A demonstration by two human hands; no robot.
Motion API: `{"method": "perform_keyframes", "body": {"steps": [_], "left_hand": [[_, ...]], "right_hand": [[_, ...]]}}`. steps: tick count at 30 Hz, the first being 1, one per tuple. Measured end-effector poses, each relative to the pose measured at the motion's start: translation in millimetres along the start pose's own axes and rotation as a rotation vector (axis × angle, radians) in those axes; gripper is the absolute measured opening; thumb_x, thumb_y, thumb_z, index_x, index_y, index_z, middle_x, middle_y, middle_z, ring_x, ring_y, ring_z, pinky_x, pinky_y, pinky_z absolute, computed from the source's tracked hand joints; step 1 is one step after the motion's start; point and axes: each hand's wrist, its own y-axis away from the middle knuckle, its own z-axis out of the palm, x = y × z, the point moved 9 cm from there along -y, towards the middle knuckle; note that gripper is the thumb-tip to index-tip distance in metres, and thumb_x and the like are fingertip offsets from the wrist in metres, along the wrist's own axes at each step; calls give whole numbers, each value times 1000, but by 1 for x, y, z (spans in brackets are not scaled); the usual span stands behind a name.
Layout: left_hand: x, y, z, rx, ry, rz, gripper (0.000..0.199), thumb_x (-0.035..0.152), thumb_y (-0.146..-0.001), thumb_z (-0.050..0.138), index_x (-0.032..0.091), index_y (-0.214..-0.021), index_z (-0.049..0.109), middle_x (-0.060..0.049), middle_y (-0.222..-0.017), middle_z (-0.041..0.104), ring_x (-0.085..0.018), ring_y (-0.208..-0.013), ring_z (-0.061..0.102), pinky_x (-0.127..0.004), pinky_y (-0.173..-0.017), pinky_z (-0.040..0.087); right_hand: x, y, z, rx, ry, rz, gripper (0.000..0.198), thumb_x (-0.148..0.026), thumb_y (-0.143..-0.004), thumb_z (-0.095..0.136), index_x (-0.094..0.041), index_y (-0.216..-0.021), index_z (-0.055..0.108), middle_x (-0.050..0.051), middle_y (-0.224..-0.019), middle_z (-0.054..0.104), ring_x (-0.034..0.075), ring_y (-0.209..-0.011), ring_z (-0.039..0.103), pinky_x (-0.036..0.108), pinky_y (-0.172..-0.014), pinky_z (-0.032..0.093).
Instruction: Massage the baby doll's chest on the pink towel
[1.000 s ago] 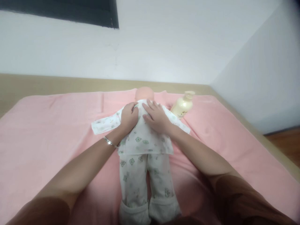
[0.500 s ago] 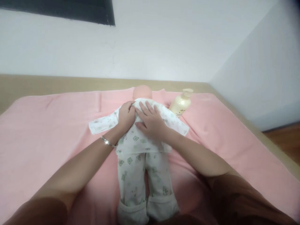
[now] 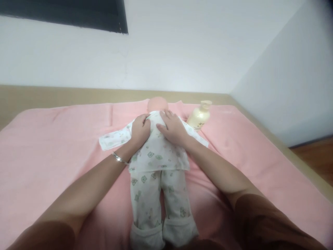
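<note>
A baby doll [image 3: 158, 104] lies on its front with the back of its bald head showing. It wears a white printed shirt [image 3: 158, 158] and matching trousers [image 3: 147, 194] with turned-up cuffs. My left hand [image 3: 140, 130] is closed around the left side of the doll's upper back, thumb towards the spine. Opposite it, my right hand [image 3: 174, 128] wraps the right shoulder, its fingers curving over the top and its thumb resting on the back. The doll's face is hidden, and my fingertips partly so.
A cream pump bottle [image 3: 199, 116] stands just beyond the doll's right sleeve. Under everything spreads a pink blanket [image 3: 59, 139] on a tan surface [image 3: 52, 95]. White walls rise behind and at the right; a dark panel [image 3: 65, 15] is at the upper left.
My right hand has shifted right, from spread fingers on the middle of the upper back to the right shoulder. My left hand stays at its place. The view has tilted slightly.
</note>
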Motion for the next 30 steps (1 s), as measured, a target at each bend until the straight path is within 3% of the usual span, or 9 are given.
{"method": "perform_keyframes", "body": {"steps": [3,7,9,13,16,18,23,27,30], "left_hand": [[-1,0,0,4,-8,-14,38,26,-83,43,18,-107,71,-7,-115,74,-25,-110,65,-41,-103,50],[-5,-1,0,6,14,-13,35,26,-83,44,19,-104,72,-7,-111,75,-24,-105,67,-40,-99,52],[-6,-1,0,14,23,-10,36,26,-84,43,18,-105,72,-7,-112,75,-24,-105,67,-40,-99,52],[-5,-1,0,13,18,-5,39,25,-86,39,18,-106,72,-8,-114,75,-23,-107,66,-40,-101,51],[-2,0,-1,0,0,-7,40,25,-85,41,18,-109,72,-8,-115,74,-24,-110,66,-41,-103,50],[-1,0,-1,-1,-11,-13,40,24,-84,42,18,-110,72,-8,-117,74,-25,-112,65,-41,-104,49],[-3,0,-1,12,2,-11,38,25,-83,43,18,-107,72,-8,-115,74,-24,-110,65,-40,-103,49],[-4,0,-1,10,30,1,36,26,-83,44,19,-104,72,-7,-111,75,-23,-105,66,-39,-99,50],[-2,-1,0,2,19,0,37,26,-83,42,19,-104,72,-6,-110,75,-23,-104,66,-39,-99,51]], "right_hand": [[-13,21,-4,74,93,102,67,-40,-102,34,6,-151,34,30,-157,36,39,-149,32,55,-124,25],[-63,48,1,76,133,-141,63,-33,-100,36,4,-151,37,26,-161,31,38,-152,28,54,-126,24],[-73,48,3,41,99,-262,60,-30,-100,36,2,-151,40,21,-161,33,33,-153,27,51,-129,20],[-46,19,3,-42,-6,-299,53,-31,-102,30,-14,-151,45,9,-163,34,28,-155,24,57,-128,17],[-17,-3,0,-34,-36,-201,56,-36,-103,32,-13,-153,40,13,-166,26,31,-155,24,57,-125,20],[-8,-5,-2,3,-28,-122,59,-37,-103,33,-7,-153,37,18,-164,30,33,-153,28,56,-124,24],[-30,24,-5,94,99,-23,58,-33,-102,34,-3,-151,41,25,-156,40,39,-147,36,57,-122,26],[-49,29,-3,70,58,-174,54,-30,-101,33,-11,-150,46,15,-162,35,36,-153,27,55,-126,21],[-31,9,-1,22,-22,-195,51,-29,-101,31,-17,-148,48,9,-163,36,32,-153,28,57,-125,20]]}}
